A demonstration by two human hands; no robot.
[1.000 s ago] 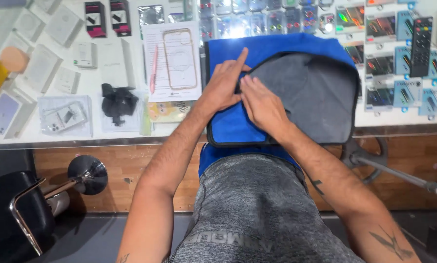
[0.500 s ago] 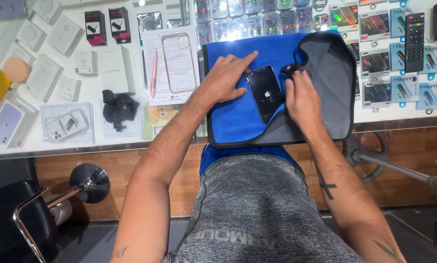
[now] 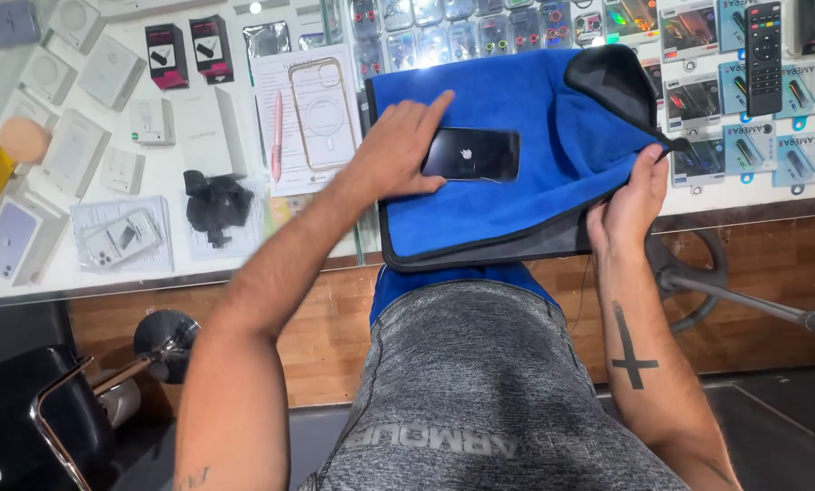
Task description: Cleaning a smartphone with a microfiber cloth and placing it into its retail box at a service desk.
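A black phone (image 3: 473,155) lies face down on a blue cloth (image 3: 535,191) spread over the glass counter (image 3: 198,273). My left hand (image 3: 398,150) rests flat on the cloth, fingers touching the phone's left end. My right hand (image 3: 630,205) pinches the cloth's grey-backed right edge, which is folded back at the top right corner (image 3: 616,82).
Under the glass lie white boxes (image 3: 80,145), a clear phone case on paper (image 3: 321,114), a pink pen (image 3: 276,136), a black holder (image 3: 216,205) and packaged accessories (image 3: 753,136). A remote (image 3: 763,56) sits at the top right. A stool (image 3: 166,336) and chair (image 3: 35,427) stand at lower left.
The grey flap that covered the cloth has been drawn back to the right, uncovering the phone. The phone has turned to lie level, and my right hand has gone to the cloth's right edge.
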